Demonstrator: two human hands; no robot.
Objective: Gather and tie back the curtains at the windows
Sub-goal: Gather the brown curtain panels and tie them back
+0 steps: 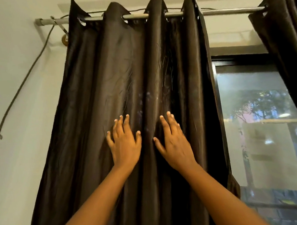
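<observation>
Apparently gathering is only beginning: both hands, left hand (124,144) and right hand (175,142), are pressing flat, fingers spread, against the untied dark curtain (123,70).

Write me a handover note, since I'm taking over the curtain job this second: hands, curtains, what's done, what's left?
Left hand: open, fingers flat on the left curtain.
Right hand: open, flat on the same panel, one fold to the right.
That curtain hangs pleated on the rod, bunched at the left, with the window uncovered beside it. The second curtain hangs at the right edge.
Done: no tie visible on either.
Left: gather and tie back both.
</observation>
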